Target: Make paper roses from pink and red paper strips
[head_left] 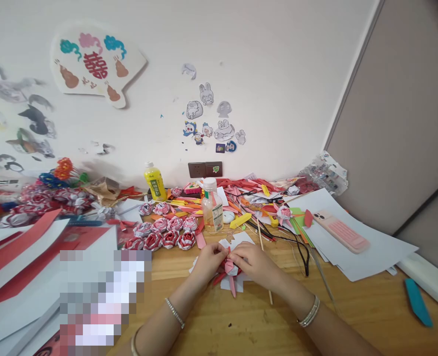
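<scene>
Both my hands meet over the wooden table (189,316), around a partly folded flower of red, pink and white paper strips (230,268). My left hand (210,261) pinches its upper left side between thumb and fingertips. From the other side, the fingers of my right hand (255,263) press together on the strips near the top. A pink strip end hangs toward me, and white pieces stick out underneath. The fingertips hide part of the folds. Finished red, pink and white paper roses (170,239) lie in rows to the left of my hands.
A clear bottle (213,210) stands just beyond my hands, and a yellow drink bottle (155,182) is farther back. Loose coloured strips (241,190) pile along the wall. A phone (341,231) rests on white sheets at right; red and white paper (25,257) covers the left.
</scene>
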A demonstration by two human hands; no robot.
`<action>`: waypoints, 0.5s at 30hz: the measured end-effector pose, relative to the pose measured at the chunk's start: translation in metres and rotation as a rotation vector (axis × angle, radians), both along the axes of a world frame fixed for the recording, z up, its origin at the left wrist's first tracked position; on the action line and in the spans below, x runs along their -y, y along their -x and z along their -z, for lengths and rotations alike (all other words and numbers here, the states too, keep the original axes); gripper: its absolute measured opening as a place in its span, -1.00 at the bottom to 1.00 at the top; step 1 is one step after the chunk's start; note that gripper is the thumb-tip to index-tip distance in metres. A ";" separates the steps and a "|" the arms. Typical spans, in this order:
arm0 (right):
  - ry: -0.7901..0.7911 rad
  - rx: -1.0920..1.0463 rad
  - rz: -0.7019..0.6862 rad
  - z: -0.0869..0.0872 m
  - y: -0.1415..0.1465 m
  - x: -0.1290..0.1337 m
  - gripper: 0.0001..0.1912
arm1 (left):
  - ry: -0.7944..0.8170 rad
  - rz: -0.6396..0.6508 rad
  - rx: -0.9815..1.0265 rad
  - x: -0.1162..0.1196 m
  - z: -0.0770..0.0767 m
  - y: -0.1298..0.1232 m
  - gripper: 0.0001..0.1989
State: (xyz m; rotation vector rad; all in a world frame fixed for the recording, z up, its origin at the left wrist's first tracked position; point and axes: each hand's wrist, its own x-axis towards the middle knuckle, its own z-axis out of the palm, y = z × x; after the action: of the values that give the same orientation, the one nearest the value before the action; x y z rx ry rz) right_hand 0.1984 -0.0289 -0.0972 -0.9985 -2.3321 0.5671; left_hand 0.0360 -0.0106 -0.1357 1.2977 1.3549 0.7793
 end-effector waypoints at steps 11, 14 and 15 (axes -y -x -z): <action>0.025 0.052 0.032 -0.011 0.008 0.011 -0.70 | -0.102 -0.041 -0.099 0.003 -0.004 -0.003 -0.71; -0.032 0.077 0.030 -0.010 0.009 0.012 -0.71 | -0.114 -0.056 -0.128 0.002 -0.002 -0.003 -0.71; -0.050 0.091 0.028 -0.009 0.009 0.012 -0.72 | -0.114 -0.058 -0.135 0.002 -0.001 -0.004 -0.71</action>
State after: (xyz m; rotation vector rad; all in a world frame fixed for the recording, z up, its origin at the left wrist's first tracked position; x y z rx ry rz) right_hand 0.1891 -0.0410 -0.0882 -1.0520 -2.3960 0.4595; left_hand 0.0396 -0.0129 -0.1343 1.4265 1.4794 0.8311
